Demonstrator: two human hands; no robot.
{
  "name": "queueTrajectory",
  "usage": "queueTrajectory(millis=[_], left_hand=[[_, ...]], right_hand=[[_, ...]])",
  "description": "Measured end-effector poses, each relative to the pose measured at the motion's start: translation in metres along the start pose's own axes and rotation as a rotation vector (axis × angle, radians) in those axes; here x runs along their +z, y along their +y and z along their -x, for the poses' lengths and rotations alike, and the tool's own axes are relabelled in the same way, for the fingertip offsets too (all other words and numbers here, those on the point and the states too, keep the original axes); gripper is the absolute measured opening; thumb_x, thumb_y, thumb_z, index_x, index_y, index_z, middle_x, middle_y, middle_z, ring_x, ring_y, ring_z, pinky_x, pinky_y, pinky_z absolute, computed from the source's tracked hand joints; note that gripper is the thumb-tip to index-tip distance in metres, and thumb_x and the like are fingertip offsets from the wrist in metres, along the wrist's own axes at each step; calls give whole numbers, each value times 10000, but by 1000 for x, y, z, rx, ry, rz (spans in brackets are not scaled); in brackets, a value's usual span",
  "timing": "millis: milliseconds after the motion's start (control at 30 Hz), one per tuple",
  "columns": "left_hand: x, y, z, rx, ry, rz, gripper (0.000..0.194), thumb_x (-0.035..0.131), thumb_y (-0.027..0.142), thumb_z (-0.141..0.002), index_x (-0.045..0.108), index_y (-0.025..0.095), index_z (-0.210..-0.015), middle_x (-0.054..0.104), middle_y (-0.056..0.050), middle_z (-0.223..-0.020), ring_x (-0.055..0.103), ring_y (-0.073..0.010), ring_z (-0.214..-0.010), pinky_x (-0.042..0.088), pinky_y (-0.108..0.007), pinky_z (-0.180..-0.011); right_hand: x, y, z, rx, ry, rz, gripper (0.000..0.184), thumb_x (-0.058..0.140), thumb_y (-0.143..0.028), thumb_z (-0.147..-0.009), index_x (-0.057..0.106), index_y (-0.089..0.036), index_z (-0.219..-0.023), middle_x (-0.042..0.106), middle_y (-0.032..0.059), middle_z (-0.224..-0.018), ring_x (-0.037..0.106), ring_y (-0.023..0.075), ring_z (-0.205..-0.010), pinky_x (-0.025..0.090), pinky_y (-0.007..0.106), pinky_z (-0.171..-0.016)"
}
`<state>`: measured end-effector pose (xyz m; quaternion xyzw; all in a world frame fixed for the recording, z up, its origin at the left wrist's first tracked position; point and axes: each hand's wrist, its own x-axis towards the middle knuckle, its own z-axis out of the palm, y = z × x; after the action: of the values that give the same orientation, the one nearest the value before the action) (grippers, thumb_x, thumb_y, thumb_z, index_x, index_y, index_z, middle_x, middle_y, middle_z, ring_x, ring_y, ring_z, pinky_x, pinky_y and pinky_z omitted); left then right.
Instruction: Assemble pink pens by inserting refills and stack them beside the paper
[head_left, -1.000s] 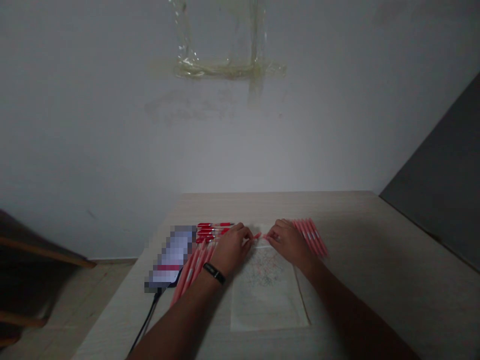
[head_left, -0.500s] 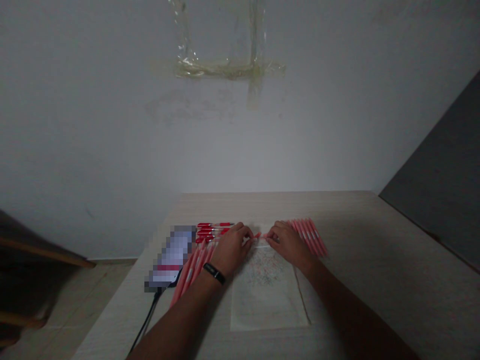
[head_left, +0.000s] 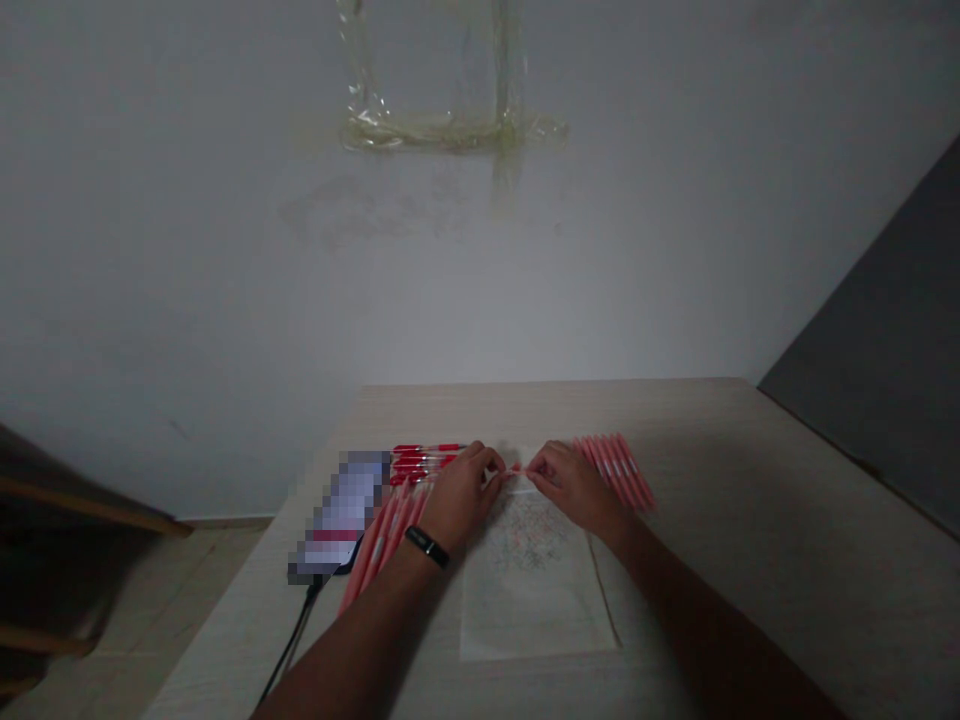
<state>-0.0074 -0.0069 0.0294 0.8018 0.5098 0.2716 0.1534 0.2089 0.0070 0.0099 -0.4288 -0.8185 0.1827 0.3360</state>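
- A pixelated phone (head_left: 343,517) lies at the lower left of the desk (head_left: 750,500), its cable (head_left: 294,625) trailing down.
- Red pens (head_left: 424,460) sit just beside it, above slanted pink-barrelled pens (head_left: 382,540).
- Your left hand (head_left: 459,497), black wristband (head_left: 426,546) on, has its fingers clenched on a pink pen (head_left: 516,470), mid-frame.
- Your right hand (head_left: 571,487) grips that pen's other end with its fingers, above a paper sheet (head_left: 532,590).
- A fan of pink pens (head_left: 615,470) lies to the right.

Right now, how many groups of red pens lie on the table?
3: a flat stack of red pens beyond the left hand, a fan of pinkish pens beside that hand, and another pinkish fan beyond the right hand. The hands may hide more.
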Motion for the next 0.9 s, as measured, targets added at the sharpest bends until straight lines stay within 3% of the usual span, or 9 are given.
queueTrajectory(millis=[433,633,900], left_hand=[[-1,3,0,-7,-13,-16,147,553,287,-935,668,195,-923,653,-58,-952,613,-172,-810,436,-267,-684],[2,7,0,38,-75,37,169,532,283,-939,653,179,-885,656,-58,-895,599,-160,-763,430,-255,-679],[6,8,0,0,-78,51,113,559,235,-908,658,184,-888,681,-58,-882,604,-166,-754,400,-248,-662]], right_hand=[[1,2,1,-34,1,-8,74,647,-210,-925,637,-189,-854,647,19,-851,596,169,-842,435,284,-752],[7,1,3,35,-39,-158,49,627,-233,-937,644,-192,-917,675,11,-861,623,156,-811,447,259,-722],[9,-1,3,56,-58,-316,96,653,-282,-921,673,-203,-972,710,24,-903,654,163,-823,492,265,-755]])
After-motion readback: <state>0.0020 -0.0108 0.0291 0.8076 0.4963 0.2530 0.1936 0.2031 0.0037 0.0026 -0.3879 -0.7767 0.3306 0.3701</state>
